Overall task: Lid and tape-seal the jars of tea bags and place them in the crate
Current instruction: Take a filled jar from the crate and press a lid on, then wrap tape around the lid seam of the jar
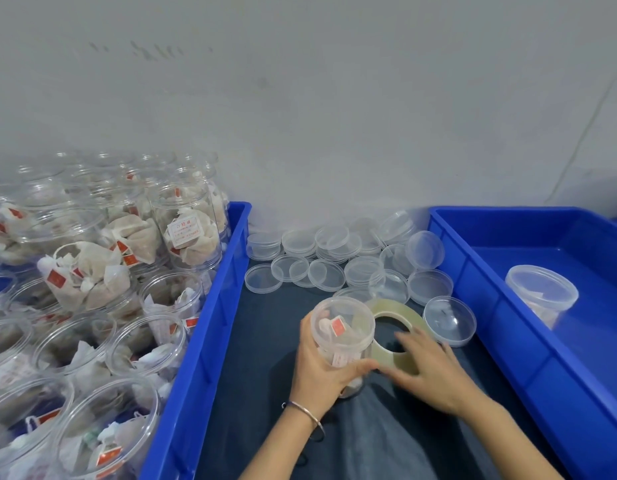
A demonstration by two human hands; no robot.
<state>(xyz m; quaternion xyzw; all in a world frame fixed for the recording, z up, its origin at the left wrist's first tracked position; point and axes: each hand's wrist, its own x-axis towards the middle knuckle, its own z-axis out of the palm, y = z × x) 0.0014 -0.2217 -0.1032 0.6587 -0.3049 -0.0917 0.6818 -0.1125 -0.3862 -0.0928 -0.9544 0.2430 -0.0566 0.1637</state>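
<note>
My left hand (pixel 322 367) grips a clear lidded jar of tea bags (pixel 341 329) that stands on the dark cloth in the middle. A large roll of clear tape (pixel 402 315) lies flat right beside the jar. My right hand (pixel 428 370) rests on the roll's near rim, fingers curled over it and blurred. On the right stands a blue crate (pixel 501 317) with one lidded jar (pixel 540 294) inside it.
Several loose clear lids (pixel 326 273) lie scattered behind the tape, against the grey wall. A second blue crate (pixel 203 341) on the left is packed with several open jars of tea bags (pixel 89 271), some stacked.
</note>
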